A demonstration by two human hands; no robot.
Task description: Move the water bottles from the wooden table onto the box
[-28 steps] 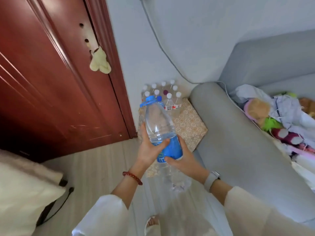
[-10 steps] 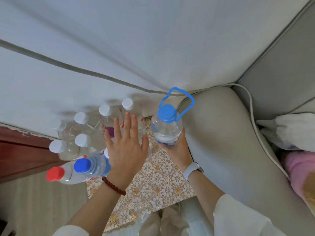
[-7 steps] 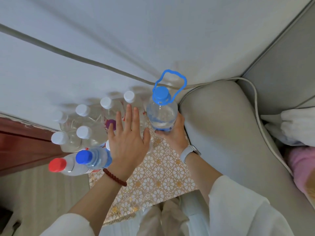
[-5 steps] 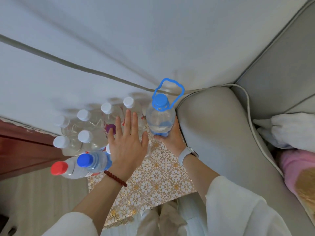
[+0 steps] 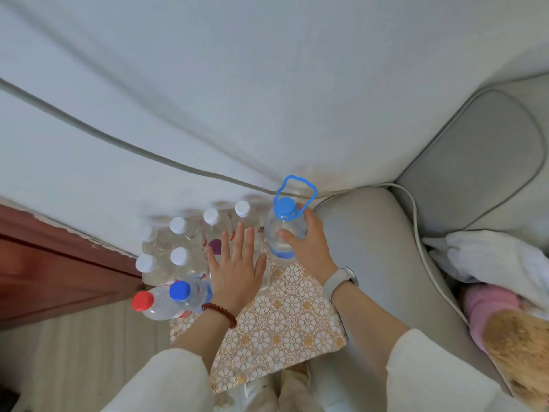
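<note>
Bottle point(image 5: 283, 233) upright on box point(image 5: 297, 322); contents seemingly water

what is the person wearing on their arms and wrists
Both arms are in loose cream-white sleeves pushed up the forearm. The left wrist carries a dark red bead bracelet; the right wrist carries a watch with a pale grey-white band. No rings or gloves show.
</note>
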